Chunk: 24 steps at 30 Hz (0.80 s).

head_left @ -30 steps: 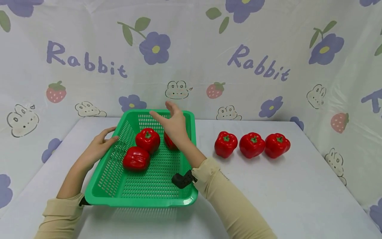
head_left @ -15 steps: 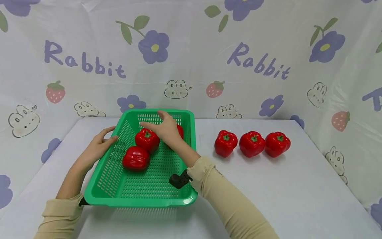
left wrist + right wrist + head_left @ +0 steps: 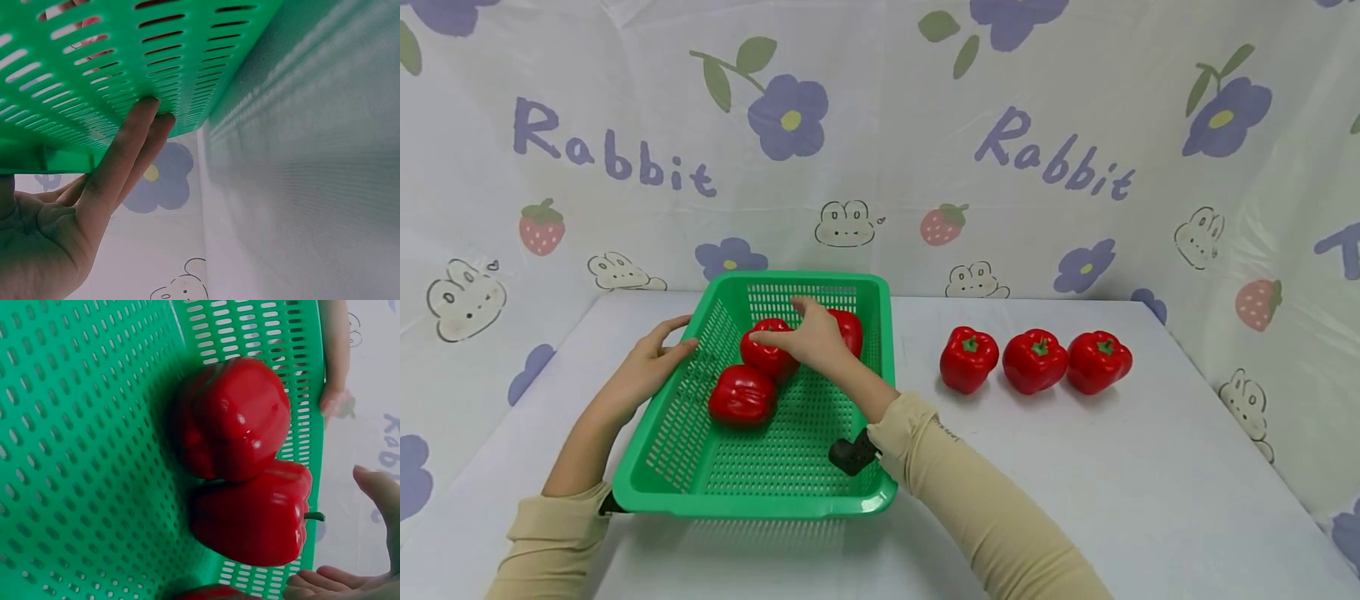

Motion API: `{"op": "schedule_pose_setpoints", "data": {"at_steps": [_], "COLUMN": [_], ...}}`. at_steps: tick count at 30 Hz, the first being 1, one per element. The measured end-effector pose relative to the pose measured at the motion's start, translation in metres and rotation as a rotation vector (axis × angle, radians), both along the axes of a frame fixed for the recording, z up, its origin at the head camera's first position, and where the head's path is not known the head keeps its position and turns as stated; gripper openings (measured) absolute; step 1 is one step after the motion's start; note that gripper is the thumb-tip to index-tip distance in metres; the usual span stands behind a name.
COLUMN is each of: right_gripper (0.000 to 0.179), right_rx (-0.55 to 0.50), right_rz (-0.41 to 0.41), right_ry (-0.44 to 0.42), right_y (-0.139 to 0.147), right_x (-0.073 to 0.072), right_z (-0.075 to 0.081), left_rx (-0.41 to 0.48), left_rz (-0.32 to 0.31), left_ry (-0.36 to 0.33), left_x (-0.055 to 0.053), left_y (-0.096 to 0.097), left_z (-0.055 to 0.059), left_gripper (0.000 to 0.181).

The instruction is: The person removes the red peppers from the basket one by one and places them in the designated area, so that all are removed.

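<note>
Inside the green plastic basket (image 3: 752, 506) are several red bell peppers. One lies on its side, the front bell pepper (image 3: 742, 396). Behind it stands the stem-up bell pepper (image 3: 769, 354), partly covered by my right hand (image 3: 816, 337). That hand hovers over it, thumb and fingers spread; in the right wrist view they are apart from its green stem. To the right, the third bell pepper (image 3: 848, 332) is partly hidden by the hand. My left hand (image 3: 643, 367) grips the basket's left side, thumb at the rim, fingers (image 3: 128, 140) along the outer wall.
On the white table to the right, a row of bell peppers stands stem up: the left bell pepper (image 3: 969, 360), the middle bell pepper (image 3: 1034, 362) and the right bell pepper (image 3: 1099, 362). A patterned curtain (image 3: 895, 142) hangs behind the table (image 3: 1075, 483).
My right hand has moved from above the basket's right pepper, left and down to the stem-up pepper, uncovering more of the right one. My left hand stays on the basket.
</note>
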State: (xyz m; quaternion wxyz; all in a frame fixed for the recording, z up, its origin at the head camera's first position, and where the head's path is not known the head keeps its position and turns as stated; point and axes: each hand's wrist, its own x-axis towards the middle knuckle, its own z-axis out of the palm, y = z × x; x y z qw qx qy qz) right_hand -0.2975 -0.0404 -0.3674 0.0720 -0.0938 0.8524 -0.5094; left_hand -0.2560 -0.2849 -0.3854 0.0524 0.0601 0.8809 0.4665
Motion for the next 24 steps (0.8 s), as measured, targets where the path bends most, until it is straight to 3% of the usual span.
{"op": "schedule_pose_setpoints", "data": {"at_steps": [14, 24], "right_gripper": [0.078, 0.074], "right_rx": [0.100, 0.113], "right_rz": [0.058, 0.095], "right_ry": [-0.027, -0.019], "right_y": [-0.002, -0.001], "right_x": [0.002, 0.004], "right_z": [-0.008, -0.012], "left_rx": [0.008, 0.002], "left_rz": [-0.007, -0.007], "left_ry": [0.000, 0.005], "left_x": [-0.003, -0.002], "left_y": [-0.001, -0.001], "left_z": [-0.003, -0.002], "left_gripper": [0.063, 0.063]}}
